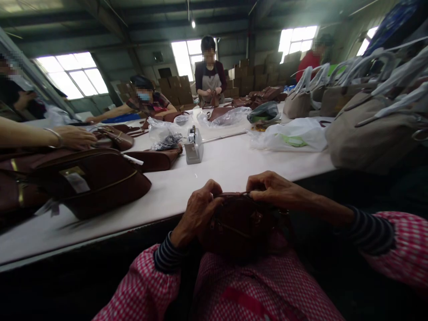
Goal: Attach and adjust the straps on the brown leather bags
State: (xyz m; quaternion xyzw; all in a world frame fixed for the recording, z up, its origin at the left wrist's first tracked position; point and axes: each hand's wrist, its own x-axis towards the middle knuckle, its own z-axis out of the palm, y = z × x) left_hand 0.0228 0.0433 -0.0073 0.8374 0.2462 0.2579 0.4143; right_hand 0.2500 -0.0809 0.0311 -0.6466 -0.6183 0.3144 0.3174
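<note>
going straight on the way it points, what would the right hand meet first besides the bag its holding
Most likely the left hand, which holds the top edge of the same brown bag opposite the right hand. Depth is unclear from this one view, so it might just miss.

One head-worn view, forward and down, close above the fingers (264, 180), with the white table (230, 162) ahead.

Tape dispenser (194, 150) on white table (230, 166)
</note>
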